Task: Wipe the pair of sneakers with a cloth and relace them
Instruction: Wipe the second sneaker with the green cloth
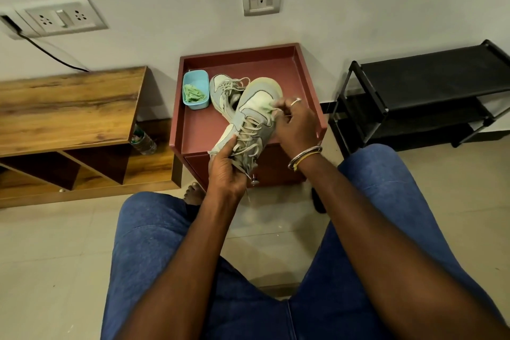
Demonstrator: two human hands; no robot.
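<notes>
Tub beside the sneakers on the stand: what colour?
Light blue tub, with a green cloth inside; head view shows it best.

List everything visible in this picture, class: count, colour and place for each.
held sneaker: one, grey and cream, above the table
second sneaker: one, same colours, on the table
green cloth: one, pinched against the held sneaker's toe
blue tub: one, table's left rear, green cloth wad inside
side table: one, reddish brown, against the wall
wooden unit: one, brown, left
shoe rack: one, black, right
plastic bottle: one, clear, low between unit and table
wall socket plates: two, grey-white, on the wall
jeans: one pair, blue, foreground
left hand: one, grips the held sneaker's heel end
right hand: one, ringed, pinches the green cloth
</notes>
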